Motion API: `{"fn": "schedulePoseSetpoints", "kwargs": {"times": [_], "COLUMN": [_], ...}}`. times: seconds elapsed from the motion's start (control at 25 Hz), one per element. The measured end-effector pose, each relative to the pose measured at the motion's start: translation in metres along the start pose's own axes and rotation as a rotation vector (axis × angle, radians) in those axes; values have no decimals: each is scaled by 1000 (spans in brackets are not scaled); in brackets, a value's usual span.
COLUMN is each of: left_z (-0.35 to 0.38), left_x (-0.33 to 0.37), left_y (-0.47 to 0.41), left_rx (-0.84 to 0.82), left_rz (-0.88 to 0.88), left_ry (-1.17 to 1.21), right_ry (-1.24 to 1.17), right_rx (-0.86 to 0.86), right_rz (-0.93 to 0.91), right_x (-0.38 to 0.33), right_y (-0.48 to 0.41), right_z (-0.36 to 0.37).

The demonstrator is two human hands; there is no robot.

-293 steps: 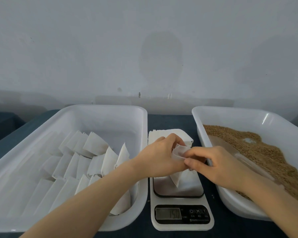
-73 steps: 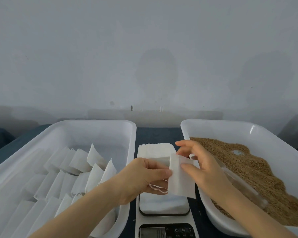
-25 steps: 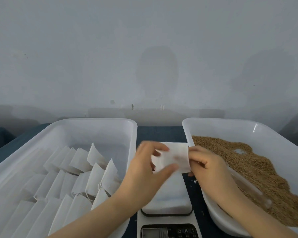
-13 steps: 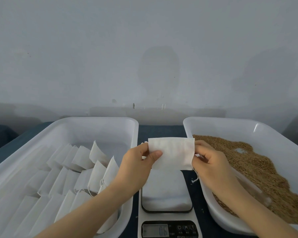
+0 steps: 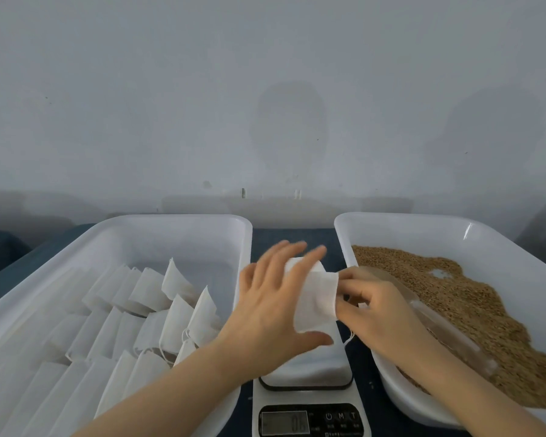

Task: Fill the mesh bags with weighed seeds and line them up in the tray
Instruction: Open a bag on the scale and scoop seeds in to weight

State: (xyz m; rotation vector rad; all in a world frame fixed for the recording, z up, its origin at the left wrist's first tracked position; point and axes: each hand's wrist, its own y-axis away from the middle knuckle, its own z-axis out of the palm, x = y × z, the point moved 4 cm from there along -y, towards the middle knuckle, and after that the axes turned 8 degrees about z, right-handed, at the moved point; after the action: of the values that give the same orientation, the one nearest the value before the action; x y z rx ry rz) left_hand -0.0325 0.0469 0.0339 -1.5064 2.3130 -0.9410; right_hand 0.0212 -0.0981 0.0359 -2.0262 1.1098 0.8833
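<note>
we see one white bag (image 5: 316,299) held in the air over the scale (image 5: 309,395), between the two trays. the right grip (image 5: 379,307) pinches the bag's right edge, fingers curled in on it. a thin string hangs off the bag's lower corner, just beside that wrist. the left grip (image 5: 265,313) is spread, its fingers straight and fanned at the bag's left half, thumb stretched out just under the bag. it is blurred, so we cannot tell how much of it touches the cloth. more white bags (image 5: 171,313) stand in leaning rows in the tray (image 5: 177,219) on the left, packed toward its near and left parts. the seed tray (image 5: 423,220) on the right holds a brown heap of seeds (image 5: 460,298). a clear tool (image 5: 448,339) lies on the heap near the right wrist. a white pile sits on the scale's plate, and the display shows digits too blurred to read. both trays and the scale rest on a dark counter (image 5: 292,239).
</note>
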Motion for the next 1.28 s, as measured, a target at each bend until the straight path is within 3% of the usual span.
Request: {"fn": "schedulePoseSetpoints", "kwargs": {"times": [0.08, 0.24, 0.52, 0.76, 0.88, 1.0, 1.12, 1.2, 1.28], "left_z": [7, 10, 15, 11, 11, 13, 15, 16, 17], "left_x": [1, -10, -11, -13, -15, -16, -15, -14, -14], "left_y": [1, 5, 6, 4, 6, 7, 7, 6, 6], "left_rx": [-40, -39, -72, -140, -214, -279, -323, -328, -321], "left_rz": [73, -50, -47, -178, -245, -274, -270, -252, -227], "left_ry": [-56, 58, 52, 174, 211, 235, 234, 224, 216], "right_ry": [44, 16, 50, 22, 81, 530, 1092, 1182, 1034], "right_rx": [-54, -71, -70, -19, 145, 275, 188, 60, -10], "right_rz": [-16, -12, -45, -116, -137, 102, 511, 650, 667], "right_x": [-1, -2, -4, -7, -3, 27, 71, 92, 102], "right_y": [1, 2, 2, 4, 0, -12, -11, -10, -10], "right_z": [4, 5, 5, 1, -12, -53, -96, -104, -99]}}
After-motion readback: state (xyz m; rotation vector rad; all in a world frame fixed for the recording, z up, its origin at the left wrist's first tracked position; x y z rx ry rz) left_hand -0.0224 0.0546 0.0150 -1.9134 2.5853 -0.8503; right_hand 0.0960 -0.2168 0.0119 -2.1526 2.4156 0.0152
